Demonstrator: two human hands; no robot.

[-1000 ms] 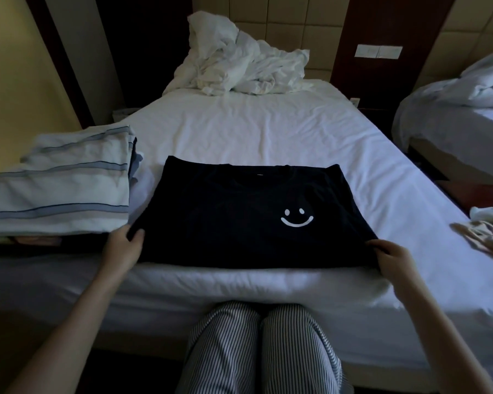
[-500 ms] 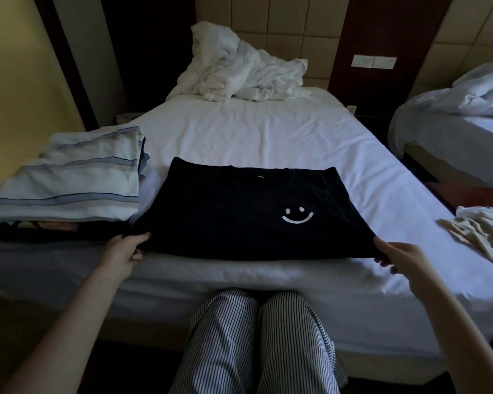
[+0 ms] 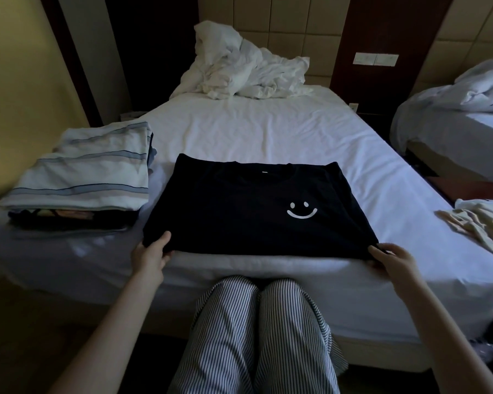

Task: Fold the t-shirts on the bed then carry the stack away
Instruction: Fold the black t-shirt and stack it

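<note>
Black t-shirt (image 3: 239, 211) lay folded flat on the bed (image 3: 268, 132), near its front edge, collar on the far side, white smiley print (image 3: 301, 212) facing up. Left hand (image 3: 150, 258) pinched the near-left corner, thumb on top of the fabric. Right hand (image 3: 393, 260) gripped the near-right corner, fingers curled on the hem. Both hands held the shirt's near edge, right at the mattress edge. Folded stack (image 3: 83, 177), striped shirt on top and dark items under it, sat just left of the black shirt. Crumpled white bedding (image 3: 245, 72) lay at the head end. Beige garment (image 3: 478, 223) lay unfolded on the right. Striped trousers (image 3: 262, 336) showed below.
</note>
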